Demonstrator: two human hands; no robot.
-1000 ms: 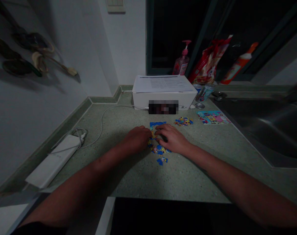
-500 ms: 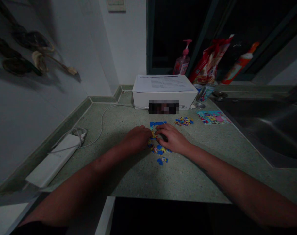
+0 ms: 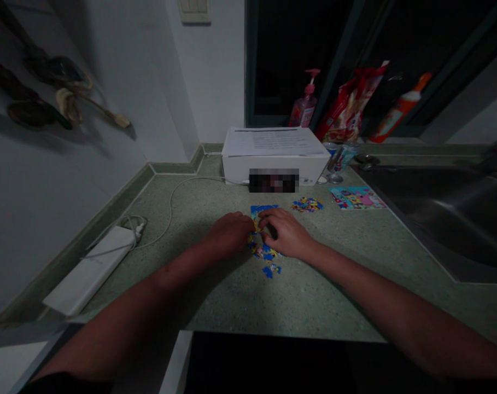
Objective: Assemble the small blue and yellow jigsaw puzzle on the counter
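Observation:
A partly joined jigsaw puzzle [image 3: 264, 209], blue along its far edge, lies on the counter between my hands. My left hand [image 3: 232, 232] is closed at its left side, fingertips against the yellow and blue pieces; whatever they pinch is hidden. From the right, my right hand [image 3: 287, 230] reaches over the puzzle with curved fingers, thumb and forefinger apart, fingertips touching it. Much of the puzzle's middle is covered by my fingers. Just nearer to me lie loose puzzle pieces [image 3: 264, 251], and closer still a small joined blue cluster [image 3: 272, 270].
Beyond my right hand are a pile of puzzle pieces [image 3: 308, 204] and a colourful picture card [image 3: 357, 198]. A white box [image 3: 235, 168] with papers stands behind. Cans [image 3: 345, 157] and a sink [image 3: 449, 213] are at right; a power strip [image 3: 92, 268] with cable lies left.
The camera view has shifted very slightly. My right thumb has moved a little at the puzzle; my left hand stays nearly in place.

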